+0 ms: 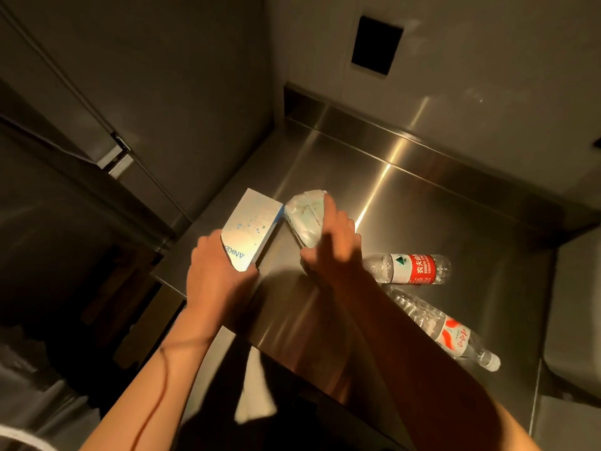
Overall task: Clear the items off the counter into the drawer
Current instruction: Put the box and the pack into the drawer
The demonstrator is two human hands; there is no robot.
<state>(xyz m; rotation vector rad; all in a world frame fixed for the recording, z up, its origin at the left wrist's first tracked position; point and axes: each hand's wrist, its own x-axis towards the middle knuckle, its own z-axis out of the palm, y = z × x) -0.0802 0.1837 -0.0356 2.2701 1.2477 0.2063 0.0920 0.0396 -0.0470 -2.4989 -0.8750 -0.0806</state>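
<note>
My left hand (pixel 217 275) grips the near end of a white box with blue dots and blue lettering (pixel 252 222) at the left part of the steel counter (pixel 422 203). My right hand (pixel 335 249) holds a pale, plastic-wrapped packet (pixel 304 211) just right of the box, fingers laid over it. Two clear plastic bottles lie on their sides to the right: one with a red label (pixel 413 269) close behind my right wrist, another with a red and white label (pixel 445 330) nearer the front edge. No drawer can be made out in the dark space below.
A raised steel backsplash (pixel 422 148) runs along the counter's back. Grey cabinet panels (pixel 146 92) rise to the left. A dark rectangular opening (pixel 376 45) sits in the wall above. The area below and left of the counter edge is dark.
</note>
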